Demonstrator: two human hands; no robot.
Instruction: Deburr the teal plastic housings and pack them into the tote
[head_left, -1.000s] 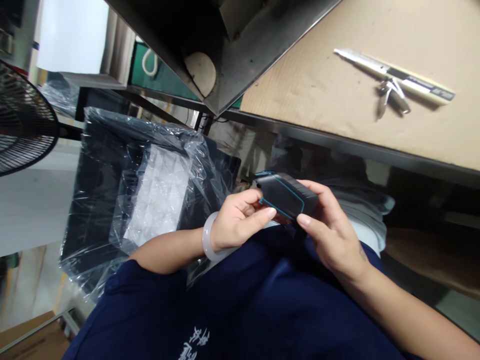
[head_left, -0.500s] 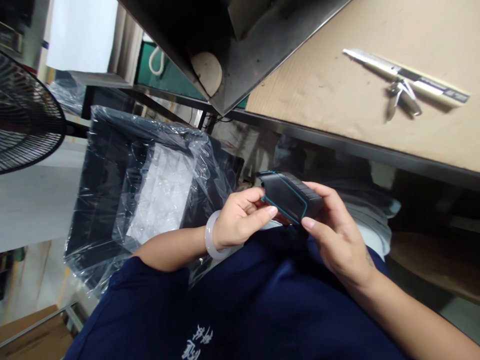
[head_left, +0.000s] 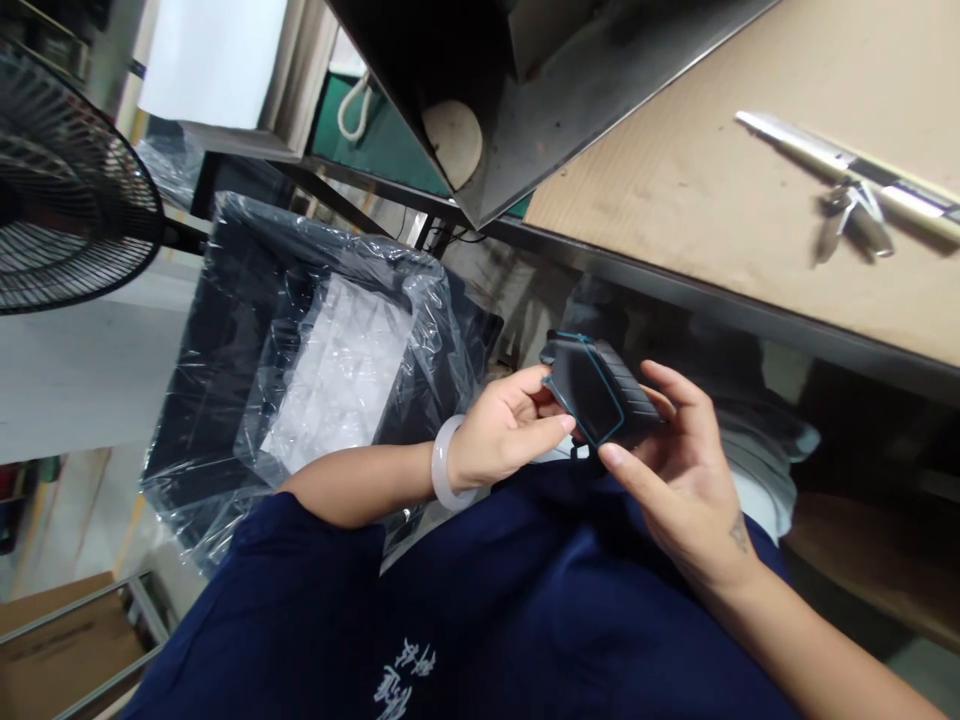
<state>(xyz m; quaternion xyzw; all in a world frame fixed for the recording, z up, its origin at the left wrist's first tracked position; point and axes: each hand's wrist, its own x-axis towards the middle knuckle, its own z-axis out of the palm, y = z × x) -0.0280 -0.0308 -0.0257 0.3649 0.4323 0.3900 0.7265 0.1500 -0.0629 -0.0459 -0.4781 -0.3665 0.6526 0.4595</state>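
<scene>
Between my two hands, over my lap, is a black box-like plastic part (head_left: 589,390) with a thin blue line around its face and ribs along one side. My left hand (head_left: 510,425) pinches its left end between thumb and fingers. My right hand (head_left: 679,460) grips the right end, thumb on the near lower corner and fingers behind the ribbed side; its index finger is raised off the part. A small dark piece juts out below the part's lower edge. The part's underside is hidden.
To the left stands a dark bin (head_left: 225,300) lined with clear plastic, a white sheet (head_left: 349,370) inside. A black fan (head_left: 75,190) is further left. On the wooden table (head_left: 645,170) lie a cutter knife (head_left: 810,150) and a small metal tool (head_left: 855,220). A metal chute (head_left: 517,150) overhangs its left end.
The black part has tilted in my hands, and a small dark piece now shows below it. My right index finger has lifted. The whole view has shifted, so the surroundings sit further right.
</scene>
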